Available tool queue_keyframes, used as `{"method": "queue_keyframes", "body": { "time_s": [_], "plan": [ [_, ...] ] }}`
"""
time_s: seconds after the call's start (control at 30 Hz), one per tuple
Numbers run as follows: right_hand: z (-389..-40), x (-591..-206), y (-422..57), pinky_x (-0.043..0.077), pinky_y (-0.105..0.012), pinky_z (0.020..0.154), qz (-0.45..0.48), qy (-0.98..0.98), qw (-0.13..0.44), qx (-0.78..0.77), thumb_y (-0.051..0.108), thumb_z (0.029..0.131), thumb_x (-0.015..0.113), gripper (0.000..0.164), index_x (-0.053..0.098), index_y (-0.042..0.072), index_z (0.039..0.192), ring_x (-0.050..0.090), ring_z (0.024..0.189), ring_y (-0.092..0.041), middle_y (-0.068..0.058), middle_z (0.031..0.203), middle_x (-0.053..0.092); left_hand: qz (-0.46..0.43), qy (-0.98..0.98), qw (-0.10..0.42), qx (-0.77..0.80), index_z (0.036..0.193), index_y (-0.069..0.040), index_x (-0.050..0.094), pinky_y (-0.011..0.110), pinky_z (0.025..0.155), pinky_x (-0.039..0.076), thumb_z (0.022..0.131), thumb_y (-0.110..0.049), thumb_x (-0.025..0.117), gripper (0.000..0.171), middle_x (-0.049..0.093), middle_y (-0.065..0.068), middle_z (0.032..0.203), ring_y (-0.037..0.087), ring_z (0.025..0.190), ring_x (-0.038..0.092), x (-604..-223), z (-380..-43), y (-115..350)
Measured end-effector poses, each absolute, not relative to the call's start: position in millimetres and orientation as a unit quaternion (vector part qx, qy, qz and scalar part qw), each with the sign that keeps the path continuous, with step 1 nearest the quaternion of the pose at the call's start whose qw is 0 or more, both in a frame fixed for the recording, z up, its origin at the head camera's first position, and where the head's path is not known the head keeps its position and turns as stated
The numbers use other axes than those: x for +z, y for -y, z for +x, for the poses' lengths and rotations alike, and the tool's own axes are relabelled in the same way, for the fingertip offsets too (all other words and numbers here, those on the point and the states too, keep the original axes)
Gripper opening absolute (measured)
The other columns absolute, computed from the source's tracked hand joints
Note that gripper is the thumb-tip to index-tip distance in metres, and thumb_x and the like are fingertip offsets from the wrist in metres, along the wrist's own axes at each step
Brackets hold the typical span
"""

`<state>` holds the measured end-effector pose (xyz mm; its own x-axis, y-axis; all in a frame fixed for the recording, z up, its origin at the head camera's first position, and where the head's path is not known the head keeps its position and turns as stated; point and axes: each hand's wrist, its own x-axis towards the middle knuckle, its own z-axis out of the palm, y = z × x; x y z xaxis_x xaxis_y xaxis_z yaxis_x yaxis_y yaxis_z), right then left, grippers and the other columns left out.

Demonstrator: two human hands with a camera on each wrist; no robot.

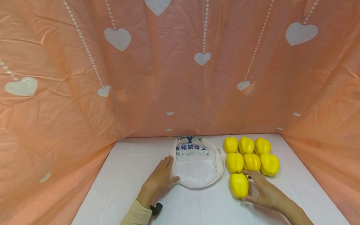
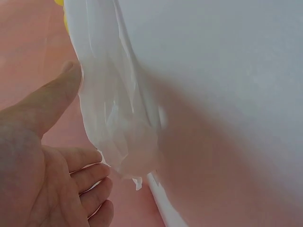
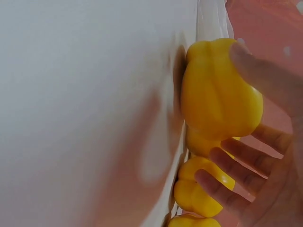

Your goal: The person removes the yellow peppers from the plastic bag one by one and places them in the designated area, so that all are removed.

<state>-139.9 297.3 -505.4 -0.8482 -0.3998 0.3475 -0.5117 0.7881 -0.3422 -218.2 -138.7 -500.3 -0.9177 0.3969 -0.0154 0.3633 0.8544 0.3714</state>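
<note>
In the head view, a white plastic bag with blue print lies on the table, its round mouth spread wide. My left hand is at its left rim, fingers straight and thumb apart; the left wrist view shows these fingers beside the bag's thin film. On the right, my right hand reaches around the nearest yellow bell pepper, which rests on the table. From the right wrist, the thumb overlaps that pepper and the other fingers are spread loosely beside it.
Behind the nearest pepper, several more yellow bell peppers stand in two rows, right of the bag. The white table is bordered by an orange curtain with white hearts at the back and both sides.
</note>
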Motion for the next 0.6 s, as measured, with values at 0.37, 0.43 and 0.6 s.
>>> {"method": "queue_keyframes", "body": {
  "time_s": [0.37,0.43,0.6],
  "plan": [
    [-137,-491,-296,0.060,-0.057,0.095,0.211,0.943,0.120,0.229,0.043,0.080,0.095,0.082,0.056,0.011,0.145,0.065,0.120,-0.028,-0.002,0.135,0.066,0.179,-0.964,0.051,0.191,0.165,0.008,0.029,0.052,0.135,0.018,0.100,-0.044,0.076,0.096,0.022,0.024,0.176,0.039,0.164,0.020,-493,-213,144],
    [-138,-487,-299,0.059,-0.054,0.098,0.207,0.941,0.137,0.228,0.041,0.083,0.094,0.079,0.056,0.010,0.145,0.065,0.122,-0.030,-0.005,0.138,0.065,0.178,-0.965,0.049,0.184,0.165,0.007,0.029,0.051,0.135,0.017,0.101,-0.045,0.075,0.095,0.022,0.023,0.176,0.038,0.164,0.019,-492,-213,147],
    [-145,-481,-310,0.041,-0.011,0.104,0.211,0.931,0.194,0.225,0.029,0.083,0.094,0.077,0.056,0.007,0.146,0.061,0.125,-0.035,-0.013,0.143,0.063,0.193,-0.968,0.027,0.158,0.163,0.010,0.032,0.052,0.135,0.016,0.103,-0.044,0.072,0.091,0.026,0.026,0.174,0.041,0.163,0.022,-486,-210,157]
  ]
}}
